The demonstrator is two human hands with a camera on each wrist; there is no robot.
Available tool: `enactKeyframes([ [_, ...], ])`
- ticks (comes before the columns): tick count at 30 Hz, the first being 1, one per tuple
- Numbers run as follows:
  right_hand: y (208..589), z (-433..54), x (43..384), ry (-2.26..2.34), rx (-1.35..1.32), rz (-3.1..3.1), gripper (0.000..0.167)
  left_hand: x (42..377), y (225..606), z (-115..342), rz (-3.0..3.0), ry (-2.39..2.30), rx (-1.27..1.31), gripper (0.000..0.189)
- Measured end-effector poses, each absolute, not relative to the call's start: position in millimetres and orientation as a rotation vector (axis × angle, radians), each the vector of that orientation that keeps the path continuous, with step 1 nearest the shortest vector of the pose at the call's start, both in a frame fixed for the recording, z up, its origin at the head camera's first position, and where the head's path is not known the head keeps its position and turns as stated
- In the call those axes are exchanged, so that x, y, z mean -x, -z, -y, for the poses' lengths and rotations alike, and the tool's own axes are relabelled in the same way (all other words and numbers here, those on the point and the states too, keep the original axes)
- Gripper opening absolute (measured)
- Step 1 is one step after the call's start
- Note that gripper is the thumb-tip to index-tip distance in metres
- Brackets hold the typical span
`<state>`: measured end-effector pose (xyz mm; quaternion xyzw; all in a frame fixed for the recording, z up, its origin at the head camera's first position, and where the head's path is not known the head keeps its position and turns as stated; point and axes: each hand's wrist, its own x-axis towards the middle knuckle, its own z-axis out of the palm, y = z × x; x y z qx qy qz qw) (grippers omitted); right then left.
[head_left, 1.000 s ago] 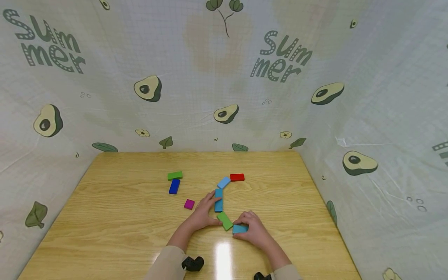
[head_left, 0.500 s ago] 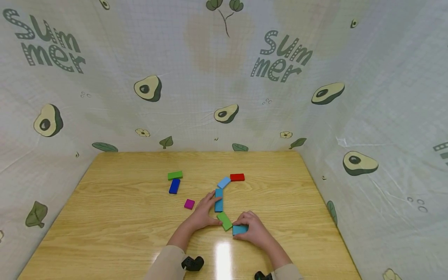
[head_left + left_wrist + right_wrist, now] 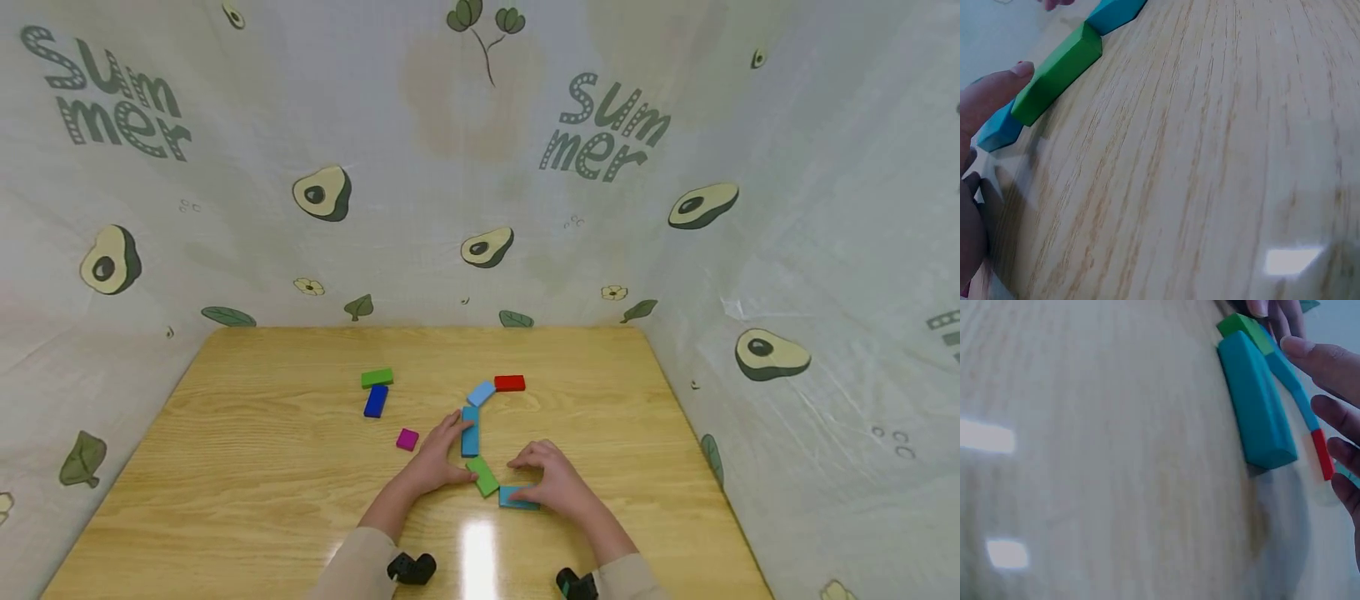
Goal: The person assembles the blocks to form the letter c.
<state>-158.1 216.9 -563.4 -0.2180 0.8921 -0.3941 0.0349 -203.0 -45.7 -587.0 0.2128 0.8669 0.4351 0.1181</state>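
Observation:
A curved row of flat blocks lies on the wooden table. It runs from a red block (image 3: 510,383) through a light blue block (image 3: 482,393), a long blue block (image 3: 470,442) and a green block (image 3: 485,479) to a second blue block (image 3: 507,497) at the near end. My left hand (image 3: 432,463) rests along the row's left side, fingertips on the long blue block and thumb at the green one. Over the near blue block is my right hand (image 3: 562,487), thumb and fingers spread apart. In the right wrist view the fingers stand beside that block (image 3: 1254,400), not gripping it.
Left of the row lie a magenta block (image 3: 407,439), a dark blue block (image 3: 376,401) and another green block (image 3: 377,378). A patterned cloth (image 3: 405,192) hangs behind the table (image 3: 262,467) and along its sides.
My right hand has let go of the near blue block, its fingers lifting up and away to the right. The left hand stays where it was. The head view has tilted slightly.

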Motion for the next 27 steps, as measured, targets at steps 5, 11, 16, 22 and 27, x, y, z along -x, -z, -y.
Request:
enactKeyframes([
  [5,541.7,-217.5,177.5,1.215,0.675,-2.784,0.036,200.2,576.4,54.1,-2.6,-1.328,-0.529,0.092],
  [11,520.8,-206.1,202.2,1.256,0.706,-2.793,0.035,201.5,555.6,71.9,-2.702,-1.394,-0.442,0.083],
  [16,512.0,-185.0,218.4,1.29,0.734,-2.741,0.033,202.4,543.1,90.7,-2.743,-1.457,-0.389,0.078],
  [22,512.5,-157.6,234.3,1.334,0.79,-2.645,0.033,204.2,536.5,113.7,-2.776,-1.475,-0.334,0.077],
  [27,513.7,-132.4,245.7,1.37,0.797,-2.62,0.029,204.2,532.3,131.6,-2.822,-1.455,-0.314,0.077],
])
